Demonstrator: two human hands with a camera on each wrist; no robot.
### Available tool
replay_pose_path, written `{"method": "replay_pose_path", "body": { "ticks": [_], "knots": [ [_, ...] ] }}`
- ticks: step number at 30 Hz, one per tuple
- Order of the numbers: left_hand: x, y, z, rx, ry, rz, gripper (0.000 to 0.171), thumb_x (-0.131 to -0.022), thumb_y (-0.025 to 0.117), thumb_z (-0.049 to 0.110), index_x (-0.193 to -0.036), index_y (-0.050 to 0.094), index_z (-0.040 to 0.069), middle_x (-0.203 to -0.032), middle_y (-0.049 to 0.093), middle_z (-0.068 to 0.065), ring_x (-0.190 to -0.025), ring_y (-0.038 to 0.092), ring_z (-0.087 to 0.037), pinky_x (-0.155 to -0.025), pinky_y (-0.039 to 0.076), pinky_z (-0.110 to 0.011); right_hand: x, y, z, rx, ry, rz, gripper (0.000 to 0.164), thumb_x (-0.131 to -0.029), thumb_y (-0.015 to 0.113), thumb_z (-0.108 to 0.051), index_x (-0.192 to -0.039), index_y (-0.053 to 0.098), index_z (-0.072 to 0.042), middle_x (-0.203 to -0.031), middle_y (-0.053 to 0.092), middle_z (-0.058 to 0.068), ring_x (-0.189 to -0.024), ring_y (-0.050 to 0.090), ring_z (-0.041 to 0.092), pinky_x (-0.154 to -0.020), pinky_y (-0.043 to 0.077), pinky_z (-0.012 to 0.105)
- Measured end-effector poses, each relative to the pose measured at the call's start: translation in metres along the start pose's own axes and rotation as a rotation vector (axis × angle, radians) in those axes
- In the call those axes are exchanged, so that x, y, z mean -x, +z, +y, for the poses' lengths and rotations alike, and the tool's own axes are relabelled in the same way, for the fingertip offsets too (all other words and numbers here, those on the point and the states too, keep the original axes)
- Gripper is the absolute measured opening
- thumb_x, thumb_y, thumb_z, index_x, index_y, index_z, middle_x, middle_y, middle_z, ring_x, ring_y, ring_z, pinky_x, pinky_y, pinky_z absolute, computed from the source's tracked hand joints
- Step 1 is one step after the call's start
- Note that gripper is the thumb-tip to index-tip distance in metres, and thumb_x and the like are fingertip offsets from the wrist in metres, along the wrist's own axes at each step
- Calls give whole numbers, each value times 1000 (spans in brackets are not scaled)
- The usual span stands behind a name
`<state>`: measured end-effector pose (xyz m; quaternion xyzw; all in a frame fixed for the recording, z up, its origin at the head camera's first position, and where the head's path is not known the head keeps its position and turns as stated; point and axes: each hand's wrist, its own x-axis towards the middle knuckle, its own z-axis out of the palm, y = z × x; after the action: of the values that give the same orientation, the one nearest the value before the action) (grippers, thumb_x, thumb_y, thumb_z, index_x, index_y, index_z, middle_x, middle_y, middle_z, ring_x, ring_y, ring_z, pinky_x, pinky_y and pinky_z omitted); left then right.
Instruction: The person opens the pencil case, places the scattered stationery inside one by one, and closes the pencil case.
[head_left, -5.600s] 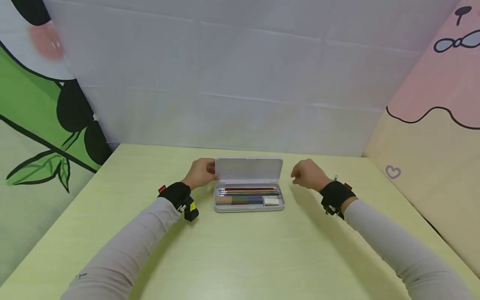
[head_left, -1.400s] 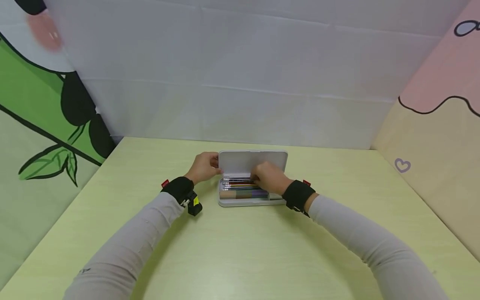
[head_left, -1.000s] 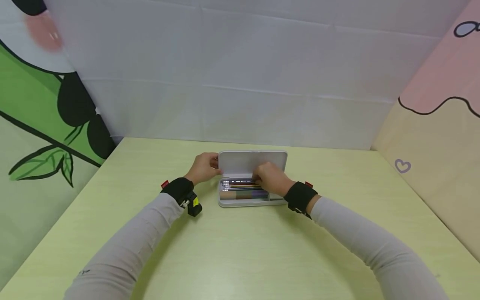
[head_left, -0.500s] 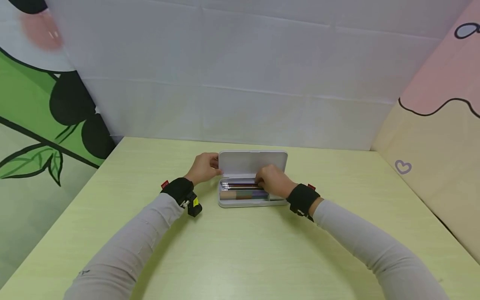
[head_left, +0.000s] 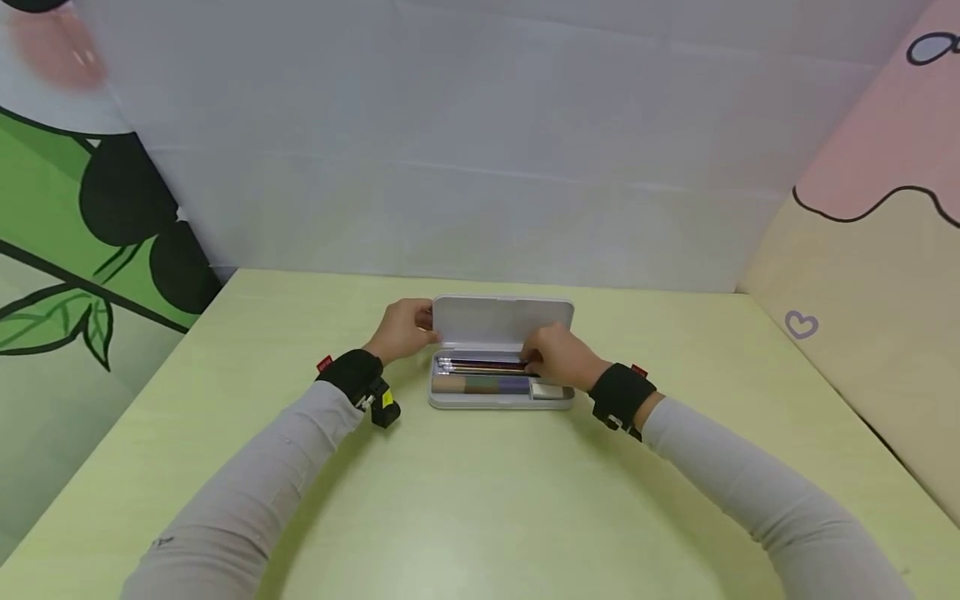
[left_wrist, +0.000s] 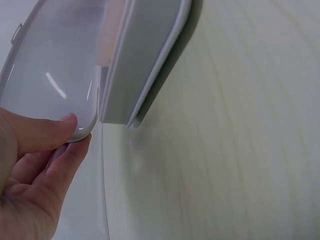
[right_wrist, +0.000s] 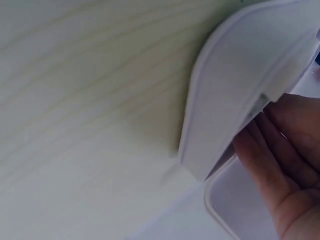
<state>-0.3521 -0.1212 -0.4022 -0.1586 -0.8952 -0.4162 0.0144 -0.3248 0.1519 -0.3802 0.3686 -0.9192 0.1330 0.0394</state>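
Note:
A pale pencil case lies with its lid raised. Several pencils lie side by side in its back part, and in front of them are a bar banded tan, green and purple and a white eraser. My left hand pinches the lid's left corner between thumb and fingers, plainly seen in the left wrist view. Over the pencils' right ends, my right hand reaches into the case with bent fingers. In the right wrist view its fingertips are hidden behind the case wall.
The case stands on a pale yellow-green table. A white cloth wall rises behind the table's back edge. Painted panels flank it, a green one at left and a pink and cream one at right.
My right hand came from beside the case to the pencils, with a dark one appearing at the back. Lately it slid right along them, uncovering the eraser. My left hand stays on the lid.

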Motion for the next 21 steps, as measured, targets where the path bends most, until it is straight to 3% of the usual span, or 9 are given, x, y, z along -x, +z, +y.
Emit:
{"method": "replay_pose_path", "body": {
  "ticks": [14, 21],
  "knots": [
    [0, 0, 1, 20, -14, -13, 42, -81, 71, -2, -121, 61, -3, -113, 69, -23, -103, 68, -35, -90, 56, -45, 2, -5, 5, -83, -22, -66, 8, -83, 75, -10, -87, 77, -4, -83, 75, 8, -72, 68, 14, -67, 58, 26],
    [1, -2, 3, 22, -9, -7, 40, -81, 71, -1, -120, 62, -3, -111, 70, -23, -101, 69, -35, -91, 55, -45, 2, -6, 6, -96, -8, -92, 10, -79, 77, -7, -89, 76, -3, -85, 75, 10, -73, 68, 14, -67, 57, 25]
  ]
}}
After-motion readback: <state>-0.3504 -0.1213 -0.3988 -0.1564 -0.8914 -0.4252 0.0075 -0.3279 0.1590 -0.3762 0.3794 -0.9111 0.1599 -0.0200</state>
